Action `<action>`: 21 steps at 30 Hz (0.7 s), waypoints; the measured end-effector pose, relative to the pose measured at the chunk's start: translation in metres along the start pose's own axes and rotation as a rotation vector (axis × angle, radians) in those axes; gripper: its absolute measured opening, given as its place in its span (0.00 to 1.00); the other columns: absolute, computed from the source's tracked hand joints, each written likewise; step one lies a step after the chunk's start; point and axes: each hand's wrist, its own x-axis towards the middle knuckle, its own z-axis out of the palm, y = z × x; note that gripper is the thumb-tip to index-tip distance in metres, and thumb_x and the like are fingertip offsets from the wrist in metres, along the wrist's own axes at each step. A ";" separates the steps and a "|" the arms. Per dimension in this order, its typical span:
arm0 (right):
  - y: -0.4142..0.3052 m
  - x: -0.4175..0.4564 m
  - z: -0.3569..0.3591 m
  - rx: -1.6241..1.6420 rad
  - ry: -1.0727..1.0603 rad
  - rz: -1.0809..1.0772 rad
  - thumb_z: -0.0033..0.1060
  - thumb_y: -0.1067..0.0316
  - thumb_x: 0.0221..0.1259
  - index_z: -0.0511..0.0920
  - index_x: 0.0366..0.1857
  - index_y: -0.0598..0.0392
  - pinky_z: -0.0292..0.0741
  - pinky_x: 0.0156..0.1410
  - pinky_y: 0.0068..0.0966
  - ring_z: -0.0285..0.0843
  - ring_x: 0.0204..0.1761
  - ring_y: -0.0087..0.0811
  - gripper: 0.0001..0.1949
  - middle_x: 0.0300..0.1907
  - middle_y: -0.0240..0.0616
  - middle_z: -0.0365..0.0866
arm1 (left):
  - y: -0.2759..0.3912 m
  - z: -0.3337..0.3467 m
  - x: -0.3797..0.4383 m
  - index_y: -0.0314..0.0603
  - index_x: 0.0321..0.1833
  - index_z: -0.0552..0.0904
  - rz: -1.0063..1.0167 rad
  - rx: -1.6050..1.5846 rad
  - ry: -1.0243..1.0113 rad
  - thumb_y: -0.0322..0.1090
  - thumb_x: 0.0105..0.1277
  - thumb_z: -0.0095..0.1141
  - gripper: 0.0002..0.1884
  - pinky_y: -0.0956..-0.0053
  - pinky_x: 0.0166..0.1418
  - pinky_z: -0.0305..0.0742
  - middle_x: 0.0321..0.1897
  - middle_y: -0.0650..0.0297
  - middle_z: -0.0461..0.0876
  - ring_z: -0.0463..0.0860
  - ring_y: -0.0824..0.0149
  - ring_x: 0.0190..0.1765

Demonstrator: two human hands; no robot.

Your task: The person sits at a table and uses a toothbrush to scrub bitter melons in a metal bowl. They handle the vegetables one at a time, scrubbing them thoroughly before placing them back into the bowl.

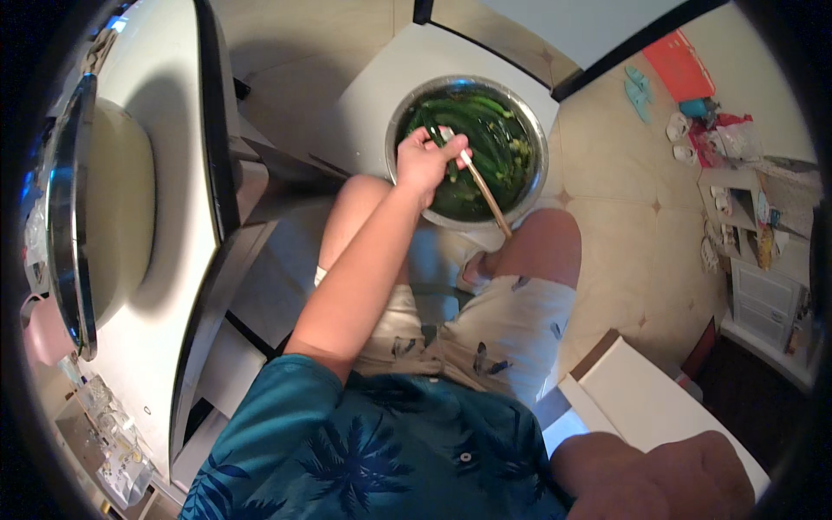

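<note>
A round metal basin (541,140) holds water and several long green cucumbers (481,104), some with small yellow blossoms at their ends. My left hand (426,159) is over the basin, its fingers closed around a slim stick-like tool (487,192) with a white upper part and a brown, wood-coloured shaft. The shaft slants across the basin's near rim toward my right knee. One cucumber lies right under my fingertips; whether they grip it too, I cannot tell. At the lower right, a large blurred patch of skin, seemingly my right hand (650,474) or arm, is close to the lens; its fingers cannot be made out.
The basin stands on a low white surface (361,97) between my knees and a dark-framed panel (643,42). A white table (175,195) with a large lidded vessel (123,208) rises at left. Slippers (638,91), a red box (679,65) and shelves (747,214) line the right.
</note>
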 end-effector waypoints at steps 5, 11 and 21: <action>0.000 -0.003 0.000 -0.037 0.047 0.010 0.47 0.62 0.70 0.82 0.39 0.57 0.82 0.40 0.31 0.84 0.38 0.39 0.13 0.39 0.43 0.85 | 0.002 0.015 0.000 0.38 0.40 0.74 0.022 0.036 -0.037 0.22 0.61 0.63 0.10 0.74 0.36 0.79 0.31 0.59 0.82 0.83 0.65 0.31; 0.016 0.001 0.006 -0.011 0.004 0.049 0.44 0.61 0.71 0.82 0.39 0.59 0.82 0.40 0.31 0.84 0.39 0.39 0.15 0.40 0.43 0.85 | 0.007 0.000 -0.003 0.35 0.38 0.74 0.028 0.022 0.029 0.21 0.60 0.63 0.10 0.75 0.34 0.79 0.29 0.59 0.82 0.82 0.67 0.28; -0.001 0.003 0.011 -0.092 0.076 0.064 0.40 0.61 0.73 0.82 0.39 0.62 0.81 0.40 0.31 0.83 0.40 0.41 0.18 0.41 0.44 0.84 | -0.003 0.013 0.002 0.37 0.35 0.74 0.083 0.142 0.002 0.23 0.59 0.65 0.10 0.72 0.38 0.80 0.27 0.57 0.82 0.84 0.63 0.30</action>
